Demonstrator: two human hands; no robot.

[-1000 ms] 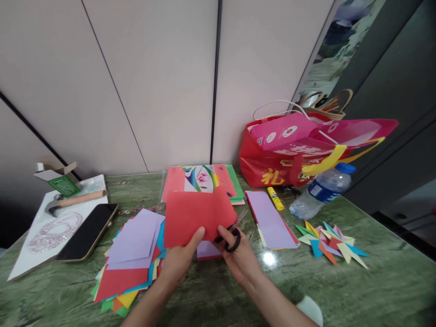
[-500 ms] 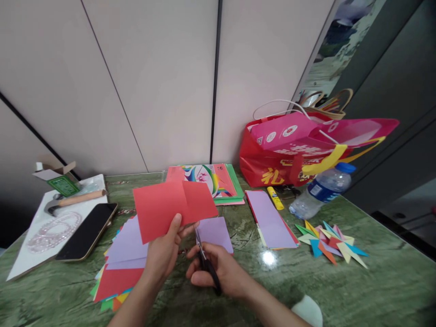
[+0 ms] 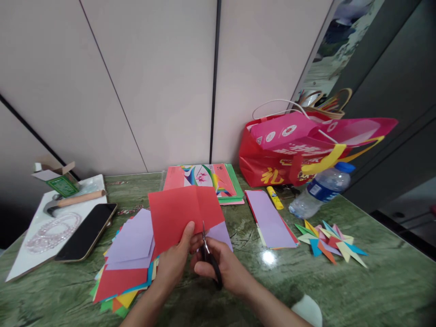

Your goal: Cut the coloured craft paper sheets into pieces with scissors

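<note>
My left hand point(image 3: 180, 245) pinches a red sheet of paper point(image 3: 175, 213) at its lower edge, thumb on top. A crease runs down the sheet, right of its middle. Black-handled scissors point(image 3: 211, 261) sit in my right hand point(image 3: 223, 265), fingers wrapped round the handles. Their blades point up at the sheet's lower edge, by the crease. Behind the red sheet lies a purple square of paper point(image 3: 221, 236), partly covered. A fanned stack of coloured squares point(image 3: 131, 240), purple on top, rests left of my left hand.
At left are a phone point(image 3: 86, 231), a hammer point(image 3: 75, 200), a bead string point(image 3: 54, 231) and a small box point(image 3: 61, 181). Behind lie paper packs point(image 3: 231, 181). Rightward are purple strips point(image 3: 270, 218), a glue stick point(image 3: 275, 197), a bottle point(image 3: 322, 190), folded paper pieces point(image 3: 330, 240) and a red bag point(image 3: 293, 150).
My left hand has moved right with the red sheet, uncovering more of the coloured stack. The sheet's crease now sits close to the scissor blades. My right hand has shifted only slightly.
</note>
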